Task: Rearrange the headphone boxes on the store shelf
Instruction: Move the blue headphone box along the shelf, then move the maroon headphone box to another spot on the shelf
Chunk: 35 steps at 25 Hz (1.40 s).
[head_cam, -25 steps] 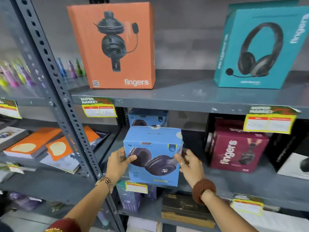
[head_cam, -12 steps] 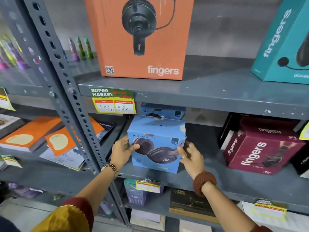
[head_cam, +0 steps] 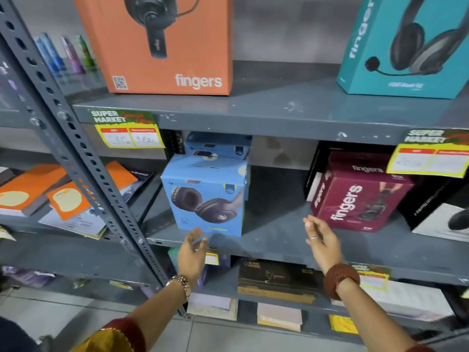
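- Grey metal store shelf [head_cam: 274, 235], middle tier: light blue headphone box [head_cam: 205, 196] stands upright near the front edge, second blue box [head_cam: 218, 146] behind it.
- Left hand [head_cam: 191, 252] just below the box, right hand [head_cam: 322, 240] off to its side; both open, holding nothing.
- Likely light, stiff cardboard; grip opposite side walls.
- Seen: two blue, one maroon box [head_cam: 355, 194], one orange box [head_cam: 162, 41], one teal box [head_cam: 406, 47].

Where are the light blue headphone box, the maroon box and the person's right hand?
light blue headphone box [head_cam: 205, 199]: head view, on its front face.
maroon box [head_cam: 355, 199]: head view, on its front face by the lettering.
right hand [head_cam: 321, 238]: head view, on the back of the open hand.
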Available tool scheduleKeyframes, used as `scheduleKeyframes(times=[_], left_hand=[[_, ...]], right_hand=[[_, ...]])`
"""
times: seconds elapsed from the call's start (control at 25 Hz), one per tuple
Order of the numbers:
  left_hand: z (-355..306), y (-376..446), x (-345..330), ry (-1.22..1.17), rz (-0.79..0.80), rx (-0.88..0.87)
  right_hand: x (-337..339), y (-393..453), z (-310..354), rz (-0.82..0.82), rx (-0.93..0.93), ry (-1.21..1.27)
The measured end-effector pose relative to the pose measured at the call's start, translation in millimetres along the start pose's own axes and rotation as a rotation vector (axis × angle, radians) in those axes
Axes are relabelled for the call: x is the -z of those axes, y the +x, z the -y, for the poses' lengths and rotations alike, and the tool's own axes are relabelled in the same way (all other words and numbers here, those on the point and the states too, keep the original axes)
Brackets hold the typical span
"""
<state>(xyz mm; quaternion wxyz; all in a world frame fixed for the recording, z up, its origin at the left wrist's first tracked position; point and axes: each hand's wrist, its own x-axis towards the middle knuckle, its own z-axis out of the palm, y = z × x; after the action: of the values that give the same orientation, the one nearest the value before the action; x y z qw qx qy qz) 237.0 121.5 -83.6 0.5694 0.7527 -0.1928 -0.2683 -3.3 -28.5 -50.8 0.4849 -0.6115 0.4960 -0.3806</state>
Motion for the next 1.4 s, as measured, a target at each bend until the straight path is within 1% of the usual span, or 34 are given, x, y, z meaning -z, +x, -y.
scheduleKeyframes(times=[0.16,0.28,0.36,0.44,0.56,0.68,0.76,0.84,0.92,1.0,1.16,1.24,1.32,1.4], left_hand=[[-13.7,-33.5,-78.4,0.068,0.169,-0.093],[-44.9,-46.8,-141.2,0.052,0.230,-0.097],[-69.2,-55.8,-184.7,0.011,0.261,-0.096],[-90.2,-56.5,-222.8,0.034,0.316,-0.096],[-116.8,-52.5,-266.7,0.092,0.393,-0.058],[-134.7,-45.8,-290.1,0.036,0.355,-0.108],[-138.4,-43.7,-295.1,0.038,0.346,-0.169],[-138.4,-40.8,-294.4,0.128,0.352,-0.259],[-136.3,-41.4,-286.3,0.235,0.367,-0.338],[-134.1,-51.3,-272.6,0.342,0.365,-0.399],[-128.0,-78.7,-238.2,0.510,0.241,-0.498],[-125.2,-93.9,-218.3,0.502,0.264,-0.502],[-123.3,-110.3,-196.3,0.409,0.331,-0.442],[-119.1,-123.2,-174.3,0.390,0.351,-0.419]], right_hand=[[76.7,7.3,-21.8,-0.086,-0.045,0.028],[133.4,21.7,-28.9,-0.173,-0.035,0.033],[170.1,40.0,-27.5,-0.187,-0.017,0.034],[194.8,63.5,-22.5,-0.177,-0.003,0.070],[213.8,97.4,-10.5,-0.128,0.029,0.071],[215.7,122.0,0.9,0.002,0.035,0.066],[209.7,130.8,1.1,0.085,0.020,0.088],[203.6,133.7,-1.5,0.118,-0.004,0.071],[203.5,130.6,-6.0,0.093,0.007,0.004],[209.7,119.8,-10.6,0.053,0.077,-0.096],[217.9,78.9,-9.5,-0.007,0.195,-0.238],[218.7,56.6,-4.9,-0.040,0.225,-0.265],[217.7,33.7,3.4,-0.075,0.222,-0.254],[215.6,10.7,9.1,-0.113,0.206,-0.250]])
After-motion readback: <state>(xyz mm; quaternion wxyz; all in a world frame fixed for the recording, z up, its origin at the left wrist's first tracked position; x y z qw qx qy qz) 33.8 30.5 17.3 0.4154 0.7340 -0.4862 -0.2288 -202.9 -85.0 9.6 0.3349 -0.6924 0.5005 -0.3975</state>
